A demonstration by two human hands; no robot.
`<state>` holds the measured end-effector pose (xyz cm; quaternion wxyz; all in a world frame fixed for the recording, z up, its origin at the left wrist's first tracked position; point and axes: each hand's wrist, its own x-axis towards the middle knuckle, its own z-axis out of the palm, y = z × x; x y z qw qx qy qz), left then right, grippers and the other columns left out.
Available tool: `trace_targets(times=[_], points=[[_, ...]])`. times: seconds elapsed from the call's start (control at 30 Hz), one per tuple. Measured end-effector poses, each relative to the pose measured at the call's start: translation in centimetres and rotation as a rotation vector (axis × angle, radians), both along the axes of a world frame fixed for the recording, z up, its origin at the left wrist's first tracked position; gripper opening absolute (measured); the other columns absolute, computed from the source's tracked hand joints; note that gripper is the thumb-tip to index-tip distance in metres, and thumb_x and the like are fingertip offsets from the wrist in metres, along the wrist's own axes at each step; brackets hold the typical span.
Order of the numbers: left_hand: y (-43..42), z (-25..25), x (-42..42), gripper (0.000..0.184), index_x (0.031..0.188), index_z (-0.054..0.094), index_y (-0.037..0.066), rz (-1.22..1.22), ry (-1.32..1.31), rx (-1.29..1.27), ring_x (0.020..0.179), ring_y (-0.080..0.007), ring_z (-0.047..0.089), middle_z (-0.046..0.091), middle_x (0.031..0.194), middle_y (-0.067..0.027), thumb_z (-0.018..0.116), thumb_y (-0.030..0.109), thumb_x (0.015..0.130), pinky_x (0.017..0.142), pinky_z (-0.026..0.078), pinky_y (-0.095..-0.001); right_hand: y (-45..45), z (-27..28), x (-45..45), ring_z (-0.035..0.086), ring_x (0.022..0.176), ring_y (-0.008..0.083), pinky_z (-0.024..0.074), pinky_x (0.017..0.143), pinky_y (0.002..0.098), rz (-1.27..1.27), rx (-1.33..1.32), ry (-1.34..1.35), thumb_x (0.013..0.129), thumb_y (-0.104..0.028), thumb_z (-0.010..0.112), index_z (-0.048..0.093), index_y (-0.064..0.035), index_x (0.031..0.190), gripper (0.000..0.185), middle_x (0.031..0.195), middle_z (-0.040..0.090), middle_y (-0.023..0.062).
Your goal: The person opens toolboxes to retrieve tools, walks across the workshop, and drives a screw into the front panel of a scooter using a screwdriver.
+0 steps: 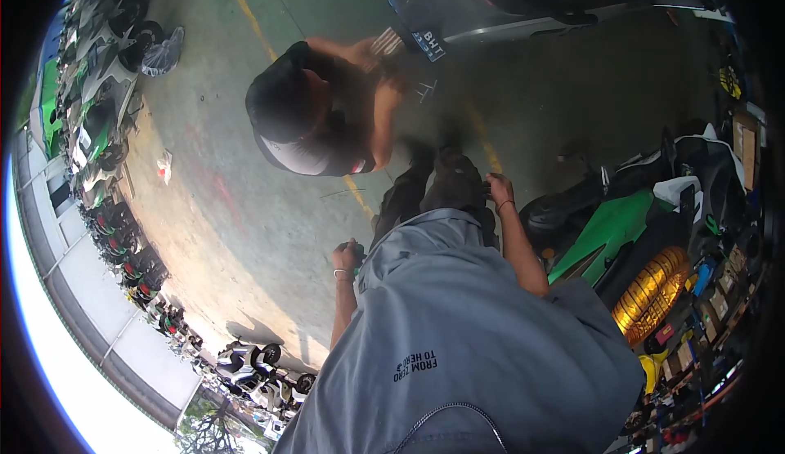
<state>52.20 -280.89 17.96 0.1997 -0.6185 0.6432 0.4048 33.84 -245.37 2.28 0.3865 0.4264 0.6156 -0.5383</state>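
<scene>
My left hand hangs beside my left hip with its fingers curled. A small dark patch shows at its fingers, too unclear to name. My right hand is by my right thigh, also closed, with something dark at the fingertips that I cannot make out. Both hands are nearest to my dark trousers and touch no vehicle. In front of me a person in a dark cap bends over, with a striped pale thing by one hand. A thin metal T-shaped tool is near their other hand.
A dark vehicle with a number plate stands ahead. To my right are a green motorcycle panel, a gold ribbed hose and crowded shelves. Motorcycles line the left side; a plastic bag lies near them.
</scene>
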Motion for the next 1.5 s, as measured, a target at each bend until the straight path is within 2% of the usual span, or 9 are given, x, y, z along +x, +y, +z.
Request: trace_targets(times=[0.03,0.27,0.47,0.67,0.9,1.1,1.2,1.33,1.5], points=[[-0.2,-0.2,0.3,0.034,0.093,0.059,-0.010,0.076,0.014,0.012,0.049,-0.0222,0.062,0.062,0.069,-0.0146,0.057,0.024,0.084,0.040,0.046,-0.0294,-0.3,-0.1,-0.4,0.060,0.067,0.0180,0.0486,0.058,0.0312,0.043,0.006,-0.005,0.084,-0.021,0.056,0.057,-0.0014,0.107,0.030,0.082,0.061,0.0085],[0.0,-0.1,0.9,0.034,0.092,0.060,-0.009,0.252,0.058,0.035,0.050,-0.0215,0.062,0.061,0.068,-0.0141,0.056,0.024,0.085,0.039,0.045,-0.0291,-2.7,-0.7,-4.7,0.059,0.067,0.0173,0.0490,0.057,0.0307,0.198,0.019,0.019,0.084,-0.022,0.057,0.060,-0.0020,0.104,0.029,0.081,0.061,0.0079],[1.4,-2.7,5.2,0.038,0.092,0.066,-0.006,0.077,-0.079,-0.063,0.082,-0.0250,0.065,0.067,0.085,-0.0178,0.060,0.030,0.080,0.074,0.048,-0.0318,-4.5,0.0,-6.7,0.059,0.059,0.0158,0.0472,0.051,0.0286,0.198,0.041,0.119,0.082,-0.020,0.058,0.063,0.0008,0.094,0.025,0.074,0.063,0.0084],[1.8,-3.6,7.1,0.037,0.092,0.067,-0.004,-0.015,-0.158,-0.101,0.083,-0.0245,0.064,0.067,0.086,-0.0180,0.061,0.031,0.079,0.075,0.047,-0.0324,-3.9,-0.9,-6.4,0.060,0.060,0.0165,0.0489,0.049,0.0290,0.210,0.037,0.079,0.081,-0.021,0.060,0.063,0.0004,0.094,0.025,0.075,0.063,0.0076],[1.8,-3.5,7.5,0.036,0.091,0.066,-0.006,0.146,-0.059,-0.070,0.082,-0.0242,0.064,0.067,0.086,-0.0182,0.060,0.028,0.080,0.075,0.047,-0.0323,-3.3,-1.5,-4.5,0.061,0.067,0.0202,0.0515,0.055,0.0318,0.285,0.089,0.061,0.081,-0.020,0.059,0.062,0.0018,0.101,0.030,0.083,0.063,0.0096],[-0.3,-5.6,8.0,0.039,0.092,0.065,-0.008,0.110,0.008,-0.061,0.084,-0.0316,0.063,0.065,0.087,-0.0241,0.062,0.028,0.076,0.077,0.046,-0.0361,-4.0,0.4,-3.9,0.060,0.059,0.0176,0.0499,0.051,0.0304,0.180,0.070,0.048,0.083,-0.019,0.058,0.061,-0.0006,0.103,0.028,0.076,0.062,0.0080],[-2.2,-5.8,8.5,0.039,0.092,0.064,-0.008,0.070,0.016,-0.064,0.084,-0.0307,0.063,0.065,0.087,-0.0238,0.062,0.028,0.076,0.077,0.046,-0.0357,-5.0,0.5,-3.2,0.060,0.056,0.0172,0.0495,0.050,0.0298,0.141,0.103,0.049,0.083,-0.019,0.057,0.061,-0.0018,0.103,0.027,0.074,0.062,0.0071],[-4.7,-3.6,8.4,0.037,0.091,0.063,-0.011,0.225,0.112,-0.027,0.067,-0.0247,0.065,0.065,0.077,-0.0191,0.060,0.024,0.080,0.060,0.050,-0.0330,-7.8,0.8,-1.0,0.062,0.067,0.0198,0.0507,0.058,0.0330,0.199,0.122,0.063,0.084,-0.021,0.056,0.056,-0.0025,0.109,0.031,0.080,0.062,0.0099],[-8.6,-5.4,12.5,0.034,0.090,0.061,-0.011,0.297,0.191,0.041,0.058,-0.0230,0.064,0.064,0.074,-0.0168,0.058,0.021,0.082,0.052,0.050,-0.0314,-12.8,0.8,2.8,0.062,0.065,0.0166,0.0493,0.057,0.0296,0.384,0.165,0.165,0.084,-0.022,0.058,0.058,-0.0010,0.107,0.031,0.078,0.063,0.0090]])
